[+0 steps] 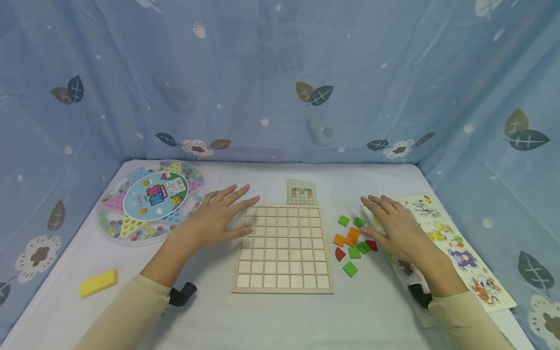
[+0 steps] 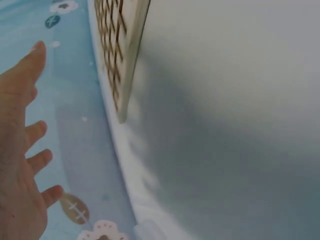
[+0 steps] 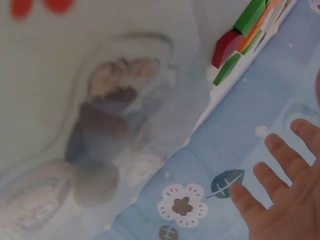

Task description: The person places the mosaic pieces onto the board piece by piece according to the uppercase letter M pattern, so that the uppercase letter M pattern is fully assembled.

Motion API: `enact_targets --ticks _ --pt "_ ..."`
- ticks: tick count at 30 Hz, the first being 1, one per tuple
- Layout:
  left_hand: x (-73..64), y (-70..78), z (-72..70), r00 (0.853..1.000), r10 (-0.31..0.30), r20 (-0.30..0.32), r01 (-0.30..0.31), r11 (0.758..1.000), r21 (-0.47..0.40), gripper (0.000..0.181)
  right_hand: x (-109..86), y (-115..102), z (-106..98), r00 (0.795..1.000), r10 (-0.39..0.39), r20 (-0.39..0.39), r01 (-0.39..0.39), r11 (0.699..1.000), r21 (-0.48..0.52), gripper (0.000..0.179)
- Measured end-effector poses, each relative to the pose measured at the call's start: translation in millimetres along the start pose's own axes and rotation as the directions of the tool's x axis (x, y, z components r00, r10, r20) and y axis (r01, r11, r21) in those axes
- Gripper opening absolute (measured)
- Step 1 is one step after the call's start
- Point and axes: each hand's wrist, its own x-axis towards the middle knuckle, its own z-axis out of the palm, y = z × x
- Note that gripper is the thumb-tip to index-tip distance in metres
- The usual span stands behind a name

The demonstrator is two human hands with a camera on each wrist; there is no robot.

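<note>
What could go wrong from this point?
In the head view, the right hand is close to the loose tiles, so a low sweep might scatter them. The left hand overlaps the left edge of the grid board there and might nudge it if lowered.

Board front: I can pass on the cloth (image 1: 280,321) before the board (image 1: 283,248).
Board right: tiles (image 1: 355,253), then puzzle (image 1: 464,276), block me.
Far left: round game (image 1: 155,196) bars me.

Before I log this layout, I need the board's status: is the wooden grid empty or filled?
Empty: every visible cell of the wooden grid shows bare wood; the coloured pieces lie outside it, to its right.
</note>
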Motion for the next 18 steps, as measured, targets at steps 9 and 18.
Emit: enact_targets --ticks 9,18 --pt "-7.9 -0.7 19.4 1.000 -0.012 0.008 0.013 0.997 -0.073 0.074 -4.0 1 3 0.995 0.003 0.095 -0.012 0.996 0.085 0.064" --pt "-17.1 -3.0 29.3 0.999 0.000 0.047 0.007 0.991 -0.137 0.077 -6.1 6 -1 0.972 0.002 0.234 -0.076 0.948 0.308 0.057"
